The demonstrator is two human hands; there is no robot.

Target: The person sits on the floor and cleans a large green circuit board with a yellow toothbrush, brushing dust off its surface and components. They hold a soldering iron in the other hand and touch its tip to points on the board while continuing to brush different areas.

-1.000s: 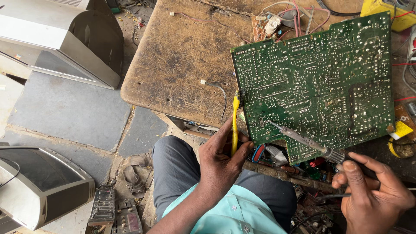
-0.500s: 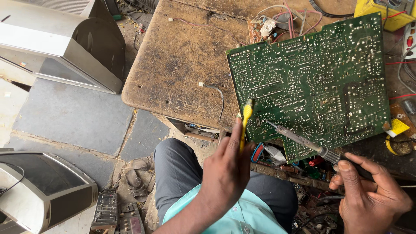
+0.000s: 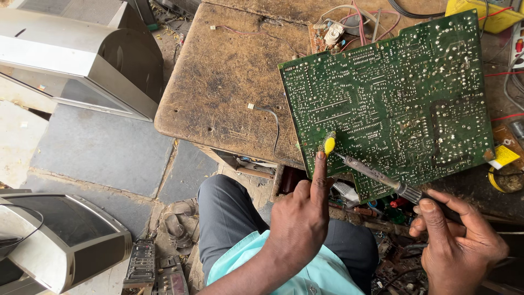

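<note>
Your left hand (image 3: 300,218) closes its fingers (image 3: 320,172) around a yellow-handled tool (image 3: 329,144), forefinger stretched along it, pressing the yellow end against the solder side of a green circuit board (image 3: 393,98). Your right hand (image 3: 458,246) grips the dark handle of a soldering iron (image 3: 376,175), fingers wrapped shut around it, its metal tip touching the board just beside the yellow tool.

The risks sit close together. The iron's shaft runs just beside your left forefinger, so a small slip of either hand could bring hot metal against skin. The board lies at the bench's (image 3: 229,82) near edge, its lower left corner jutting out past the edge above your lap, so downward pressure from both tools could tip or shift it. A drifting tip could also bridge neighbouring joints, since the solder points are packed tightly here.

The board is large and roughly square, deep green, covered in pale traces and silvery solder dots, tilted anticlockwise against the bench's edges. Wires (image 3: 349,16) and a small component cluster show beyond its far left corner. The worn, brown bench top is scratched and dusty. Grey television casings (image 3: 82,60) stand on the floor to your left.
</note>
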